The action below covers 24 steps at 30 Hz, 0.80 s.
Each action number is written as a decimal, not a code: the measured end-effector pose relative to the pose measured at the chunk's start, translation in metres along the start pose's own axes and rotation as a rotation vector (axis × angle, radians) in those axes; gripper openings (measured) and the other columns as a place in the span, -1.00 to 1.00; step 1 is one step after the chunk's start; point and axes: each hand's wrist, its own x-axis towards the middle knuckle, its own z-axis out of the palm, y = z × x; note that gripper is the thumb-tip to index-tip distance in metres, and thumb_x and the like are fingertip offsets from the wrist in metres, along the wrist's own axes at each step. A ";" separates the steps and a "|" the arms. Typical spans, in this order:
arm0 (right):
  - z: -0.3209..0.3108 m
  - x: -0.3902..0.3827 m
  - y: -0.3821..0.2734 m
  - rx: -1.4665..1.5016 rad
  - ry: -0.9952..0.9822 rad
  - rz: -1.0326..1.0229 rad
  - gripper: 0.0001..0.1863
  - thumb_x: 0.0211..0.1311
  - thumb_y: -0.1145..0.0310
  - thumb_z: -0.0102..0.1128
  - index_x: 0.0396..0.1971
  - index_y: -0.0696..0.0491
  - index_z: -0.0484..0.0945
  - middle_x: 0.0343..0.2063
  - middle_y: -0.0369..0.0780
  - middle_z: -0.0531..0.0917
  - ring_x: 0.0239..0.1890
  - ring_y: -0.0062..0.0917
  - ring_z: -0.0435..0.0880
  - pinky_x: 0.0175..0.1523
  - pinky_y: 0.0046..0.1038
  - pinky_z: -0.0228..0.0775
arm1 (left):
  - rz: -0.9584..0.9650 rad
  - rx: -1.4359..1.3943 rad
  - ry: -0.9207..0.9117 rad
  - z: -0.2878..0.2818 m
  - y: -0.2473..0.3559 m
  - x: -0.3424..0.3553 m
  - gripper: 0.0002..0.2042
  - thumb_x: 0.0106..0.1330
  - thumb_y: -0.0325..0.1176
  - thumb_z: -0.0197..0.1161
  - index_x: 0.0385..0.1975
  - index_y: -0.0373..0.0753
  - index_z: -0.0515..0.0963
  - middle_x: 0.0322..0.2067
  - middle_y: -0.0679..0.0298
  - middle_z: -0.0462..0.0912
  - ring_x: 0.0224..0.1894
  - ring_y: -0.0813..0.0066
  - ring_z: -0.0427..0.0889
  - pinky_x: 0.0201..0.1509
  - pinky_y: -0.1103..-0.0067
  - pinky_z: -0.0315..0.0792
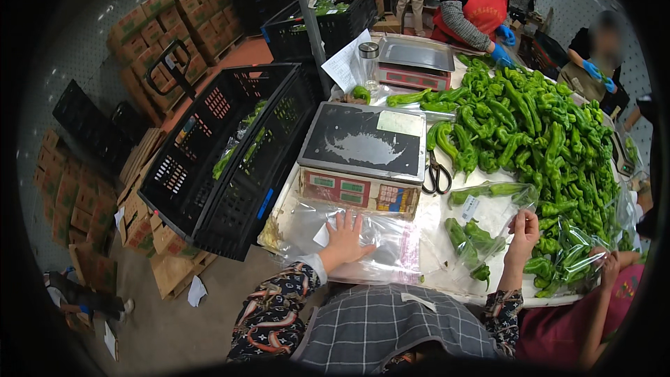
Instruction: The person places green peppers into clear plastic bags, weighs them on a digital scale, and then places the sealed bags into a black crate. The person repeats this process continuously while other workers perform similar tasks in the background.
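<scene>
Left hand: palm down and fingers spread wide on the flat clear plastic bags [389, 243], lower centre of the frame; the left hand [344, 239] grips nothing that shows.
Right hand: fingers curled in, thumb close to the forefinger, right of lower centre; the right hand [525, 227] is at the right edge of clear film, and whether it pinches the film I cannot tell.
Bagged green peppers: the lower bagged peppers [458, 237] lie between the hands, just left of the right hand, which is nearer.
Long axis: the lower peppers slant from upper left toward lower right; the bagged pepper above them [492, 190] runs nearly left to right, beside a white label [471, 208].
Flat bags' lie: longer left to right, in front of the digital scale [363, 146], directly under the left hand and well apart from the right.
Scissors: black-handled scissors [437, 178] just right of the scale, above the bagged peppers.
Loose pepper heap: the heap of long green peppers [530, 119] fills the table's upper right.
</scene>
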 end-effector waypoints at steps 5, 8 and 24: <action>-0.006 -0.005 0.002 -0.007 0.003 0.010 -0.87 0.19 0.35 0.05 -0.42 0.09 0.42 -0.59 -0.39 0.44 -0.58 -0.77 0.35 -0.48 -0.72 0.16 | -0.089 -0.044 0.052 0.001 0.017 0.010 -0.13 0.01 0.21 0.07 0.19 -0.34 0.05 0.21 -0.04 0.00 0.22 -0.12 0.01 0.10 -0.05 0.04; -0.014 -0.005 0.007 -0.024 0.013 -0.009 -0.89 0.17 0.39 0.06 -0.40 0.11 0.45 -0.56 -0.37 0.49 -0.57 -0.76 0.40 -0.48 -0.73 0.22 | -0.035 -0.049 -0.267 -0.029 0.010 0.015 -0.25 0.01 0.15 0.10 0.08 -0.35 0.23 0.16 0.02 0.15 0.17 -0.08 0.16 0.07 0.02 0.14; 0.085 -0.044 -0.044 -0.461 -0.551 -0.635 -0.87 -0.21 0.52 0.27 -0.56 0.08 0.53 -0.59 -0.24 0.54 -0.53 -0.40 0.54 -0.44 -0.47 0.38 | 0.448 -1.200 0.032 -0.132 0.092 0.001 -0.44 0.05 -0.45 0.24 0.11 -0.25 0.24 -0.54 0.30 0.51 -0.49 0.61 0.46 -0.36 0.69 0.35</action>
